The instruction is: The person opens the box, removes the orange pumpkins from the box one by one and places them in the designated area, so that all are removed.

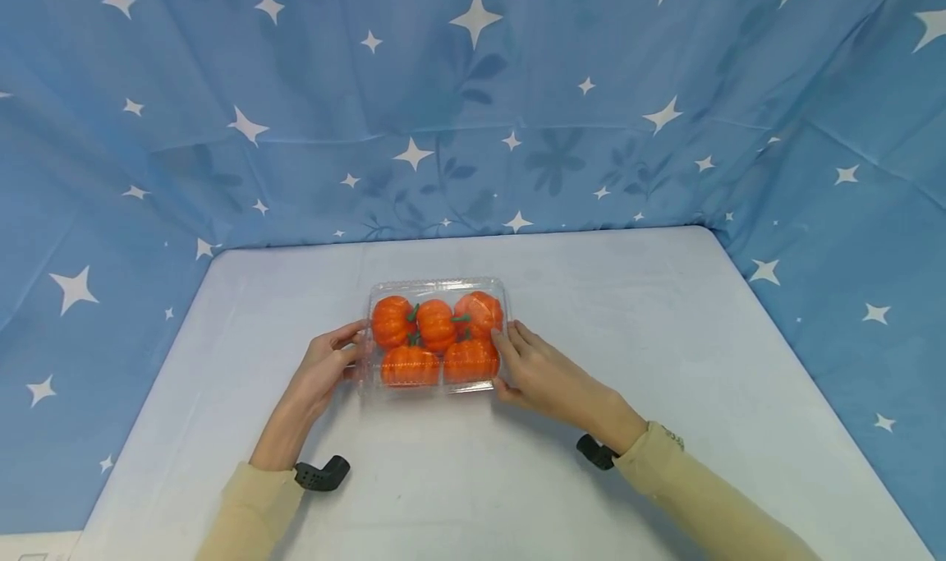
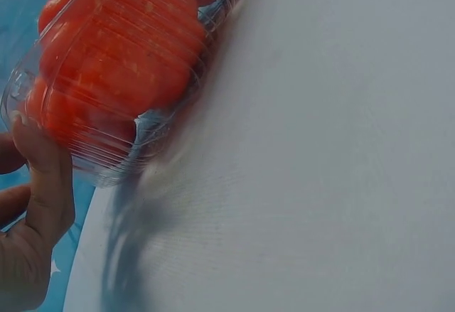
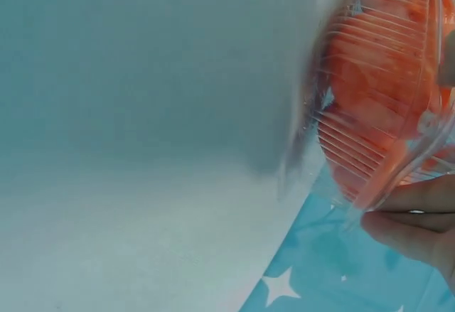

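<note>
A clear plastic clamshell box [image 1: 436, 285] lies in front of me in the head view, with several small orange pumpkins [image 1: 410, 366] with green stems inside. My left hand [image 1: 323, 370] holds the box's left side, its fingers at the rim. At the right side, my right hand [image 1: 543, 376] grips the edge, one finger reaching over the top near the corner. The left wrist view shows fingertips [image 2: 39, 148] against the ribbed wall. Fingers [image 3: 412, 234] pinch the rim in the right wrist view. Whether the base touches the table, I cannot tell.
A white-covered table [image 1: 665, 314] spreads under the box and both arms. Blue curtain [image 1: 473, 93] with white stars stands along the back and both sides. A black wrist device [image 1: 323, 473] sits on the left wrist, another [image 1: 595, 452] on the right.
</note>
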A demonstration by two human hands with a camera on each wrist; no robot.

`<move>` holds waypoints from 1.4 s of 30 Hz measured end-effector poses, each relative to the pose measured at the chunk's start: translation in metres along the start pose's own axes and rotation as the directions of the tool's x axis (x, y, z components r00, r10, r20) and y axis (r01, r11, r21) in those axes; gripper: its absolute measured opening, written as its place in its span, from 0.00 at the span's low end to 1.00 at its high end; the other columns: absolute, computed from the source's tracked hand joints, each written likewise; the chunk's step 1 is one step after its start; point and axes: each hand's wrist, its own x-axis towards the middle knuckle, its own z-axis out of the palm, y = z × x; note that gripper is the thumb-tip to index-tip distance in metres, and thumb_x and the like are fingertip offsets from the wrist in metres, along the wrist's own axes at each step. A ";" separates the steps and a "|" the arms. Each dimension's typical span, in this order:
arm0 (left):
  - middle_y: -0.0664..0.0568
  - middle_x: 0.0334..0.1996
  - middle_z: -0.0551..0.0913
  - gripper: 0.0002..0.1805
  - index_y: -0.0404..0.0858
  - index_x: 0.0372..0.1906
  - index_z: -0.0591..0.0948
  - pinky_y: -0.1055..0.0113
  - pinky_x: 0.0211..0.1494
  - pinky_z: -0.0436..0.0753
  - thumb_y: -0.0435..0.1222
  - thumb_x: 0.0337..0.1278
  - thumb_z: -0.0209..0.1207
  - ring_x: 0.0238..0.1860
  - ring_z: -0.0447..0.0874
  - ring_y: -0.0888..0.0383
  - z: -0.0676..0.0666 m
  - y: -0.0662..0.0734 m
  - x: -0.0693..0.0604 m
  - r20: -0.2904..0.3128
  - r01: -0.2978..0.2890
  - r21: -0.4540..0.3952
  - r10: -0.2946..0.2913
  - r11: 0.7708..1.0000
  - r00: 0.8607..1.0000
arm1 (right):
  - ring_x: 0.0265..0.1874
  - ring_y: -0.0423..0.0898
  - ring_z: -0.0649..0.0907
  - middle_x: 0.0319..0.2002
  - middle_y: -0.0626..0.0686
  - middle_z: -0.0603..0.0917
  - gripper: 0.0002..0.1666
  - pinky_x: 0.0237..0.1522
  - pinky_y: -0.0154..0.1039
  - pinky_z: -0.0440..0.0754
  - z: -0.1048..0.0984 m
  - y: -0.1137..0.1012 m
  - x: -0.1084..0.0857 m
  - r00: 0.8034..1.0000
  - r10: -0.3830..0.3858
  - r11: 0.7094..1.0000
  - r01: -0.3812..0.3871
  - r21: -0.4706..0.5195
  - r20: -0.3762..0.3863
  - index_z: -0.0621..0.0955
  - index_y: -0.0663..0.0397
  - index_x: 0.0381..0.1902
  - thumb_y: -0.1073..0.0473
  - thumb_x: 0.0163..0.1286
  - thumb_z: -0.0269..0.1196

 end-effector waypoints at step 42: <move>0.54 0.28 0.79 0.30 0.35 0.75 0.62 0.68 0.27 0.81 0.33 0.73 0.57 0.22 0.76 0.60 -0.001 -0.006 0.000 0.083 -0.011 -0.115 0.021 0.993 0.996 | 0.65 0.59 0.79 0.67 0.61 0.77 0.37 0.63 0.55 0.81 -0.015 0.037 0.015 0.972 0.129 0.956 -0.070 0.284 -0.195 0.76 0.57 0.68 0.77 0.61 0.68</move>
